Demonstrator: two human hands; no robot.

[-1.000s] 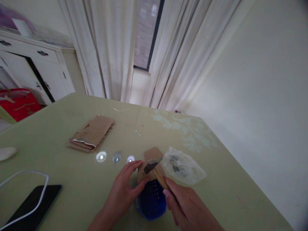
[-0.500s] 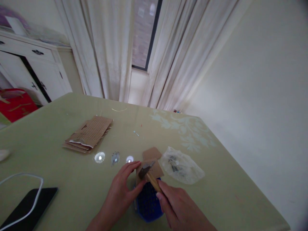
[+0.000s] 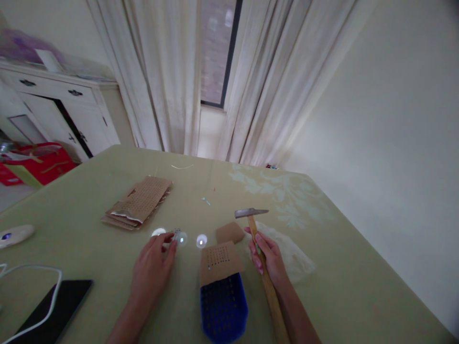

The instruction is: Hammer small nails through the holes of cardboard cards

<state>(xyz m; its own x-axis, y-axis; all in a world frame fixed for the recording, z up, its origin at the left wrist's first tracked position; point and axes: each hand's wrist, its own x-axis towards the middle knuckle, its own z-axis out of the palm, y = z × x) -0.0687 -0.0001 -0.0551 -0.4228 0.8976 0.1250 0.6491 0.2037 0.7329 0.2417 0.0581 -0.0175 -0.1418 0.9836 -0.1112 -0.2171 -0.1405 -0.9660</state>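
My right hand (image 3: 267,255) is closed round the wooden handle of a hammer (image 3: 265,267), its metal head raised over the table. My left hand (image 3: 154,263) has its thumb and forefinger pinched at a small row of nails (image 3: 176,234) on the table; how many lie between the fingertips is hidden. Between my hands, a piece of cardboard (image 3: 220,260) with rows of small holes rests over the far end of a blue plastic basket (image 3: 224,308). One small nail seems to stand in the cardboard near its left side. Another cardboard piece (image 3: 229,232) lies just behind.
A clear plastic bag (image 3: 294,253) lies behind my right hand. Stacked perforated cardboard (image 3: 139,203) is at the back left. A black tablet-like slab (image 3: 53,310) with a white cable (image 3: 55,296) and a white mouse-like object (image 3: 16,236) sit on the left of the table (image 3: 344,286).
My left hand has let go of the cardboard and moved left to the nails. My right hand has lifted the hammer off the cardboard, to the right, its head now up.
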